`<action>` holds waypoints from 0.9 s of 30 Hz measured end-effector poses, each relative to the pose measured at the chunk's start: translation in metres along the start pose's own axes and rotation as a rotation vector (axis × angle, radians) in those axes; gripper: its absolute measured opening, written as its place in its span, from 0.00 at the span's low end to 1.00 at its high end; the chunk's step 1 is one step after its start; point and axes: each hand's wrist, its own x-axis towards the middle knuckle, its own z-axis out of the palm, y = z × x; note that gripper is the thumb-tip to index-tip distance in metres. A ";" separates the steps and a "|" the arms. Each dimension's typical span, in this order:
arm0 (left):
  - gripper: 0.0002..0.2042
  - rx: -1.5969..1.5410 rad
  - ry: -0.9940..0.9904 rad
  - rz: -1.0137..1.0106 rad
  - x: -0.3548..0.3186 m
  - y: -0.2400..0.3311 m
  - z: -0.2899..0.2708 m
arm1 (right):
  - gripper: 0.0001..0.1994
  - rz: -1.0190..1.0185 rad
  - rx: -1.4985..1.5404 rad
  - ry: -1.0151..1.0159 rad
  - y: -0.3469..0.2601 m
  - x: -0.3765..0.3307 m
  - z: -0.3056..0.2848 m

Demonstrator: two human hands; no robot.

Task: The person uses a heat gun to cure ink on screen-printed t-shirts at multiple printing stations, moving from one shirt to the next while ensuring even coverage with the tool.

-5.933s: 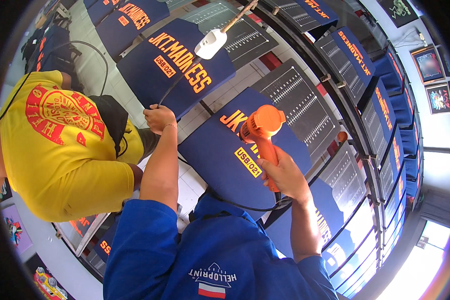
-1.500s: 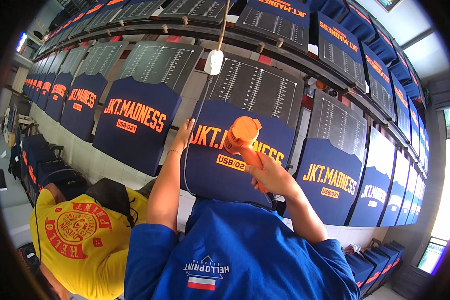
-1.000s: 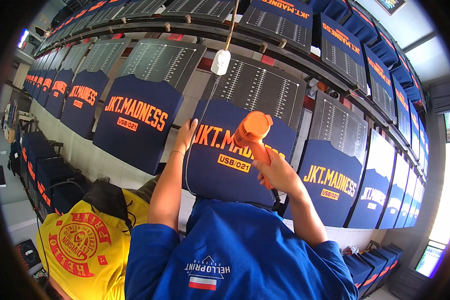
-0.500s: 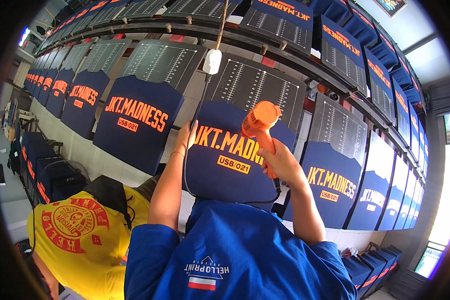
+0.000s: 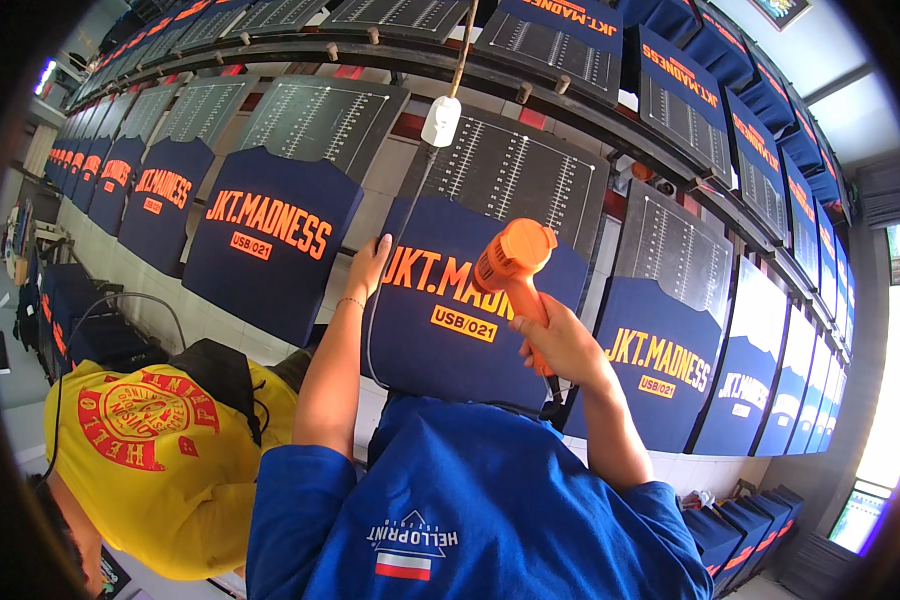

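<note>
My right hand (image 5: 560,345) is wrapped round the handle of an orange hair dryer (image 5: 515,255). The dryer's nozzle points down and left over the orange lettering on a navy shirt panel (image 5: 440,365), covering part of the print. Stretched over a dark printing board (image 5: 490,165) with white dotted scales, the panel lies in front of me. At the board's left edge, my left hand (image 5: 370,265) is closed on the rim, its lower fingers partly hidden. A thin cable runs down past that hand from a white socket block (image 5: 441,122).
Boards with matching navy panels flank mine, one to the left (image 5: 270,235) and one to the right (image 5: 660,365). Behind runs a dark rail (image 5: 610,100) with a second row of boards. A person in a yellow shirt (image 5: 170,460) bends close by on my left.
The hair dryer has shifted slightly left and toward me over the print. The hanging white socket block has swung right. The person in yellow has moved a little left.
</note>
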 end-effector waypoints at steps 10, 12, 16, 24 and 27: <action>0.32 -0.018 0.053 0.015 -0.002 0.004 0.002 | 0.16 -0.030 0.000 -0.047 0.012 -0.002 0.012; 0.31 0.000 0.065 0.039 0.001 0.001 0.005 | 0.16 -0.036 0.029 -0.017 0.022 -0.001 0.011; 0.30 0.014 0.087 0.064 -0.002 -0.001 0.004 | 0.16 0.025 -0.031 -0.027 0.006 -0.014 0.007; 0.30 0.025 0.104 0.099 0.001 -0.005 0.006 | 0.16 0.009 -0.057 -0.006 0.016 -0.028 0.004; 0.30 0.024 0.084 0.087 0.005 -0.011 0.007 | 0.16 0.010 -0.032 -0.017 0.019 -0.022 0.004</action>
